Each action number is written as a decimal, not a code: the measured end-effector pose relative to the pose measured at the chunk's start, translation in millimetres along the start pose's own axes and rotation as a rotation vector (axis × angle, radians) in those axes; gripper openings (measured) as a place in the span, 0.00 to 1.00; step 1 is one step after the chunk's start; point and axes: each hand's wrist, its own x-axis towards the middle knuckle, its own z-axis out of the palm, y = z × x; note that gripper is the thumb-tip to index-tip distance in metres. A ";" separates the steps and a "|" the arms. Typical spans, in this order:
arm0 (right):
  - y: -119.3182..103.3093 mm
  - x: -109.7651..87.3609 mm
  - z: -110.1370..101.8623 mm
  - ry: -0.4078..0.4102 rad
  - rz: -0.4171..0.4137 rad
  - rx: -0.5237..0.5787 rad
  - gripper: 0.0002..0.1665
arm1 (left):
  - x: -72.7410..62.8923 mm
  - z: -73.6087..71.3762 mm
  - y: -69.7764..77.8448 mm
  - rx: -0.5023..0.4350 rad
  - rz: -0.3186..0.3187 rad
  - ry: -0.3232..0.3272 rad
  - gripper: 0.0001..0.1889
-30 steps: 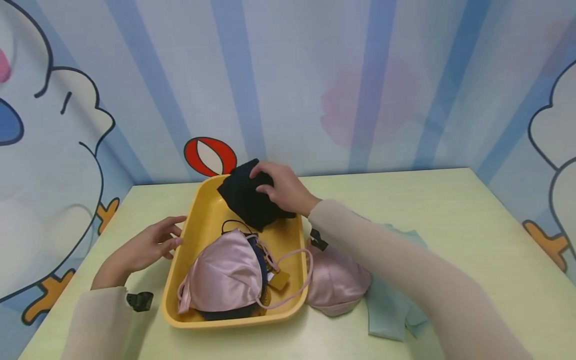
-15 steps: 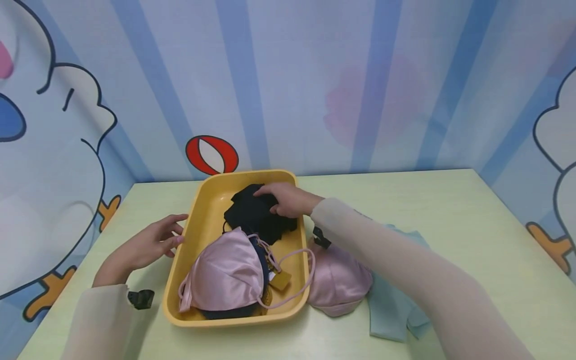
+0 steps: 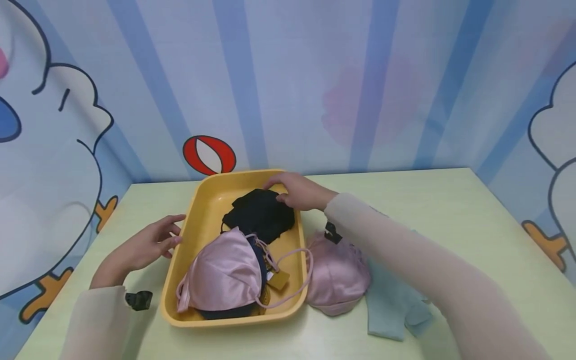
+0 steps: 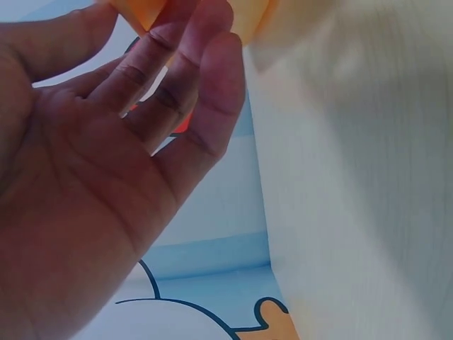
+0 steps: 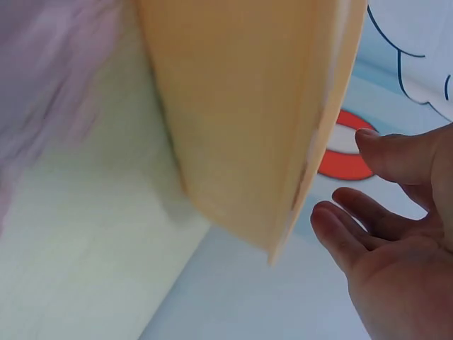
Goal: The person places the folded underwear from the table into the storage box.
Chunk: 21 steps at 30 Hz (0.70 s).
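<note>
Head view: the black garment (image 3: 261,215) lies crumpled in the yellow tray (image 3: 234,323), behind a shiny pink bra (image 3: 225,275); your right hand (image 3: 305,192) has shifted toward the tray's right rim; a pink garment (image 3: 335,280) and pale-blue cloth (image 3: 389,305) lie right of the tray. Left wrist: your left hand (image 4: 92,170) is relaxed beside the tray. Right wrist: your fingers, loosely bent, are released.

Occlusion and blur around the yellow tray (image 3: 204,210)
Right of tray: light-blue cloth (image 3: 387,310) part-hidden by right sleeve (image 3: 418,255); pink cloth (image 5: 49,78) blurred, edge-cut in right-wrist view. In tray: dark-blue garment (image 3: 231,313) mostly under pink garment (image 3: 225,277).
</note>
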 end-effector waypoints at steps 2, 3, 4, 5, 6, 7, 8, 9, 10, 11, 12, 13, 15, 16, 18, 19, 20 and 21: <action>5.6 -7.1 -4.6 0.003 0.010 0.025 0.22 | 1.2 -0.5 1.0 0.018 0.002 -0.005 0.33; 8.3 -10.6 -6.5 0.004 0.016 0.034 0.21 | 1.5 -0.9 1.6 0.025 0.000 -0.008 0.33; 11.2 -14.2 -8.8 0.005 0.017 0.043 0.21 | 1.9 -1.5 2.2 0.033 0.000 -0.011 0.32; 13.9 -17.9 -11.0 0.006 0.021 0.052 0.21 | 2.4 -2.1 2.6 0.041 0.002 -0.015 0.31; 16.9 -21.6 -13.0 0.006 0.031 0.062 0.20 | 2.9 -2.8 3.0 0.045 0.003 -0.020 0.31; 19.6 -25.3 -15.0 0.007 0.044 0.068 0.20 | 3.3 -3.4 3.4 0.051 0.004 -0.023 0.30; 22.1 -29.2 -17.2 0.008 0.055 0.070 0.21 | 3.8 -4.0 3.6 0.053 0.003 -0.027 0.30; 25.4 -33.0 -19.0 0.010 0.066 0.067 0.21 | 4.4 -4.3 3.4 0.052 0.003 -0.030 0.30; 28.2 -36.9 -21.1 0.011 0.077 0.066 0.21 | 5.3 -4.8 3.2 0.052 0.003 -0.034 0.30; 31.3 -40.7 -23.0 0.011 0.089 0.060 0.21 | 6.2 -5.0 2.9 0.053 0.005 -0.036 0.30; 34.8 -44.6 -24.7 0.012 0.097 0.051 0.21 | 6.9 -5.3 2.6 0.053 0.004 -0.038 0.30; 37.8 -48.9 -26.8 0.013 0.104 0.045 0.21 | 7.7 -5.5 2.3 0.055 0.005 -0.039 0.30; 43.6 -58.0 -30.7 0.014 0.112 0.033 0.20 | 8.9 -5.9 1.5 0.056 0.007 -0.042 0.31; 46.1 -63.0 -32.6 0.016 0.114 0.031 0.20 | 9.1 -6.1 1.0 0.057 0.006 -0.042 0.31; 50.8 -73.9 -35.8 0.016 0.120 0.035 0.20 | 8.7 -6.8 -0.8 0.063 0.006 -0.040 0.31; 52.6 -79.9 -36.9 0.013 0.126 0.039 0.20 | 8.1 -7.1 -1.9 0.066 0.005 -0.038 0.31; 54.6 -86.1 -37.5 0.013 0.130 0.036 0.20 | 7.2 -7.5 -3.1 0.068 0.004 -0.037 0.32; 56.2 -92.4 -37.8 0.013 0.134 0.035 0.20 | 6.2 -7.9 -4.3 0.070 0.002 -0.035 0.32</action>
